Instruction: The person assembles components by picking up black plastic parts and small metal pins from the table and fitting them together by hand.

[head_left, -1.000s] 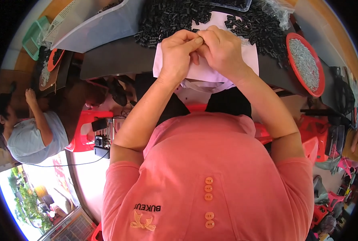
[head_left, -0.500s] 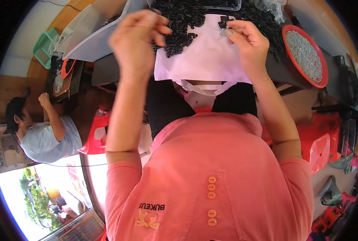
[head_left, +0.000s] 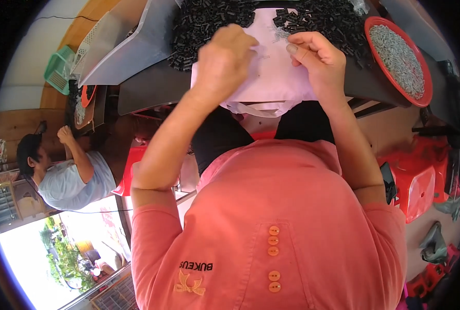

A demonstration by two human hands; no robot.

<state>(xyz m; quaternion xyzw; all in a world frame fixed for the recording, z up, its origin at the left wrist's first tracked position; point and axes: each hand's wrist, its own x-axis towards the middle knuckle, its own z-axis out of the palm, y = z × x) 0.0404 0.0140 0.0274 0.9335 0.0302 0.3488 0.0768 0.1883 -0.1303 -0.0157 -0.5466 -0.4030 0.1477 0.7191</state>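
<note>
1. Writing: dark lettering [head_left: 199, 266] on the left chest of the pink shirt [head_left: 302, 191] stands upside down in this view; a yellow bow [head_left: 189, 284] is beside it.
2. Left hand [head_left: 227, 62]: blurred, fingers curled, above the white cloth [head_left: 276, 85]; I cannot tell whether it holds anything.
3. Right hand [head_left: 320, 59]: thumb and forefinger close together, the other fingers bent; anything between the tips is too small to tell. Thin metal pieces [head_left: 280, 34] lie on the cloth just beside them.
4. Surface: small black parts [head_left: 199, 33] are heaped along the far side of the cloth, left and right, on the dark worktop [head_left: 147, 88]. A red bowl [head_left: 384, 70] of silvery pieces [head_left: 398, 59] is at the right; a clear bin [head_left: 137, 51] is at the left.
5. Room: a green basket [head_left: 58, 72] beyond the bin, a person [head_left: 75, 178] in pale blue seated at the left, greenery [head_left: 67, 253] outside the bright opening, a red stool [head_left: 420, 194] at the right.
</note>
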